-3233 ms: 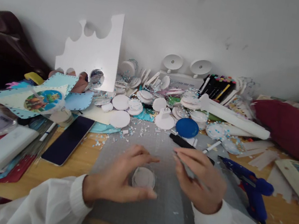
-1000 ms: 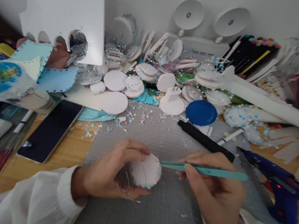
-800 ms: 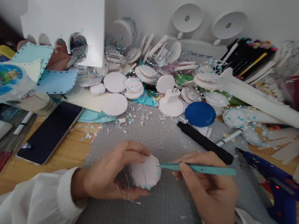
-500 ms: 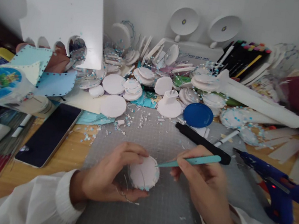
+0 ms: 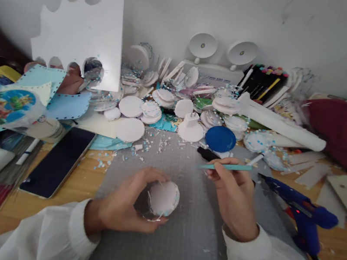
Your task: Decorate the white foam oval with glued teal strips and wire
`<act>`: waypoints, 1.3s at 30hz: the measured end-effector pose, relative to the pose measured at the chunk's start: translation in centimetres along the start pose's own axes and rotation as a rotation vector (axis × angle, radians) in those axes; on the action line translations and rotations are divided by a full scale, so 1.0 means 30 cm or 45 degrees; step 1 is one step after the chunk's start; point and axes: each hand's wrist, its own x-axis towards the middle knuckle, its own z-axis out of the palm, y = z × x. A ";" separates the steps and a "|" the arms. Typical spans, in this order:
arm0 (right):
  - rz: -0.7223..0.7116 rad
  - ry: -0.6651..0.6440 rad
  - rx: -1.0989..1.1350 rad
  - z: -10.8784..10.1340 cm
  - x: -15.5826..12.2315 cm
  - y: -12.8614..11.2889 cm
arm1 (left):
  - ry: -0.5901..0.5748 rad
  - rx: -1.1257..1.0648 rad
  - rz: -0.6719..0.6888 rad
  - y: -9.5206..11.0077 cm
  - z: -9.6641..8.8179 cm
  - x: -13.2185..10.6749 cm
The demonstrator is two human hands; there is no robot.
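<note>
My left hand (image 5: 127, 204) grips a small round white disc (image 5: 164, 196) by its edge, thumb below and fingers above. Bits of pale blue and white line the disc's rim, and thin white strands hang at its left side. In my right hand (image 5: 235, 199) are teal tweezers (image 5: 236, 167), pinched between thumb and fingers and lying almost level. Their tip points left, blurred, above and to the right of the disc, apart from it. Beneath both hands lies a grey cutting mat (image 5: 188, 246).
A blue glue gun (image 5: 302, 207) with a lit red light rests at the right. To the left lies a phone (image 5: 58, 162). Behind the mat are piled white discs (image 5: 130, 130), a blue round lid (image 5: 220, 139), a black pen-like tool (image 5: 207, 154) and paper scraps (image 5: 139, 147).
The tweezers have come away from the disc's rim, moving up and to the right with my right hand. The disc stays in my left hand. The head view has tilted up slightly.
</note>
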 end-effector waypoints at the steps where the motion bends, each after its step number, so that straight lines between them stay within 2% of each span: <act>1: 0.026 0.018 0.014 0.004 0.001 0.004 | -0.008 0.008 -0.008 0.000 0.000 0.000; 5: 0.036 0.027 0.011 0.010 -0.001 0.020 | -0.025 0.013 -0.020 0.001 0.001 -0.004; 11: -0.027 -0.129 -0.145 -0.006 0.002 0.058 | -0.061 -0.008 -0.032 0.004 -0.008 -0.002; 15: -0.120 -0.196 -0.302 -0.010 0.002 0.063 | -0.161 0.007 -0.088 0.007 -0.013 0.002; 18: -0.164 -0.223 -0.396 0.002 0.008 0.046 | -0.262 0.006 -0.034 0.002 -0.009 -0.001; 21: -0.223 -0.292 -0.498 0.036 0.021 0.028 | -0.334 0.035 0.107 -0.008 0.007 -0.007; 25: -0.311 -0.457 -0.621 0.114 0.043 0.028 | -0.352 0.086 0.296 -0.022 0.035 -0.013; 29: -0.372 -0.595 -0.693 0.196 0.065 0.050 | -0.382 0.152 0.389 -0.025 0.042 -0.009; 34: -0.417 -0.691 -0.763 0.246 0.084 0.088 | -0.322 0.073 0.478 -0.016 0.023 0.015; 39: -0.430 -0.691 -0.795 0.250 0.090 0.112 | -0.140 0.037 0.616 0.002 -0.003 0.024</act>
